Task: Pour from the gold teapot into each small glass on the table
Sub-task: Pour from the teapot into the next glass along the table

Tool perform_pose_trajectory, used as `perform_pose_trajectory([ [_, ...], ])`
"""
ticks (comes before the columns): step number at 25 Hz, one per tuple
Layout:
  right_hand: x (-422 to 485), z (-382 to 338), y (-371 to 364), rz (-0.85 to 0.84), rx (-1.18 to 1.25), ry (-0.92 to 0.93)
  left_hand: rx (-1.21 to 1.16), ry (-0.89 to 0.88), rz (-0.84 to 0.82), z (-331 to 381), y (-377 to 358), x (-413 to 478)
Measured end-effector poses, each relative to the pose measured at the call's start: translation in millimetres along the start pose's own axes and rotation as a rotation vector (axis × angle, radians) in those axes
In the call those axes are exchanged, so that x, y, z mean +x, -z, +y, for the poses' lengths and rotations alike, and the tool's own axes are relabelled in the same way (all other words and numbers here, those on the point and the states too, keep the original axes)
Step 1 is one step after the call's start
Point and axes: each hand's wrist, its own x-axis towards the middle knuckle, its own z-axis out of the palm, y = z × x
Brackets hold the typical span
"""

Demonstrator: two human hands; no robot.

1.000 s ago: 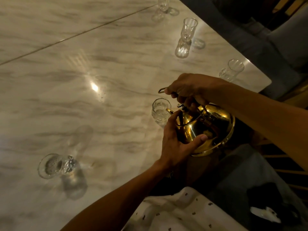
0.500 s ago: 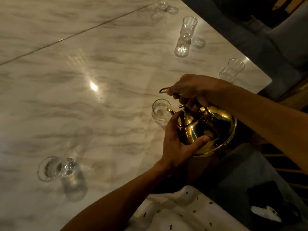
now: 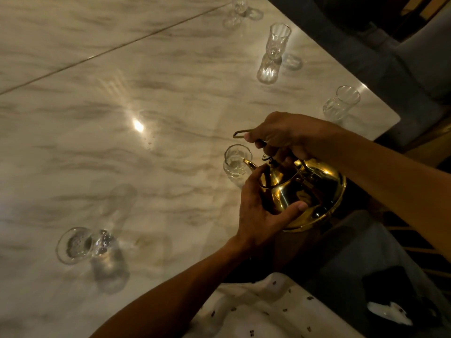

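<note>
The gold teapot [image 3: 310,191] is tilted over the table's near edge, its spout tip at the rim of a small clear glass [image 3: 235,164]. My right hand [image 3: 280,135] grips the teapot's wire handle from above. My left hand [image 3: 258,211] cups the pot's body from the left, thumb under its base. A glass [image 3: 80,245] stands at the lower left. Two others stand along the right side: one tall [image 3: 277,42] and one near the corner [image 3: 341,103]. Another glass [image 3: 240,6] is at the top edge.
The marble table [image 3: 122,154] has a seam running diagonally across the upper left and a bright light reflection mid-table. Its right edge drops off to dark grey chairs [image 3: 415,57]. My lap and a white patterned cloth [image 3: 256,308] lie below the teapot.
The teapot and both hands have shifted very slightly; the spout stays at the same glass.
</note>
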Motion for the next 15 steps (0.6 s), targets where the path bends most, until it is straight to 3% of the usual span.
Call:
perform_pose_trajectory([
  [15,-2.2,24.4,-5.2,0.052,0.105,0.005,0.095,-0.054,-0.039,-19.0,5.3,-5.3],
])
